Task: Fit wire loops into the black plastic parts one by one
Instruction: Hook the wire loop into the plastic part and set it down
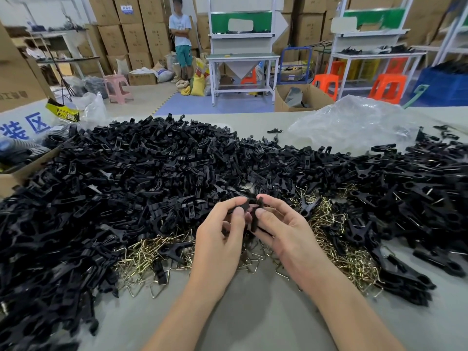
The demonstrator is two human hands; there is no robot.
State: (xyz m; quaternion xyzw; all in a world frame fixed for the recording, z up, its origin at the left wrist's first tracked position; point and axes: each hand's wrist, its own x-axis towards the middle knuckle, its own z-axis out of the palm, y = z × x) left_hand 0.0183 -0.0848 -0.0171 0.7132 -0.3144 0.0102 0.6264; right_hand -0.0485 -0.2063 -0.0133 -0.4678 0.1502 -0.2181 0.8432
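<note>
Both hands (249, 224) together, pinching black plastic part (249, 207) btwn fingertips above wire loops (255, 262).

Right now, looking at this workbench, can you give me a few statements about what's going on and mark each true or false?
1. Both hands, left hand and right hand, hold a black plastic part. True.
2. The wire loops are red. False: they look brassy and silvery.
3. The table holds only a few parts. False: a large black pile covers it.
4. A clear plastic bag lies at the far right. True.
</note>
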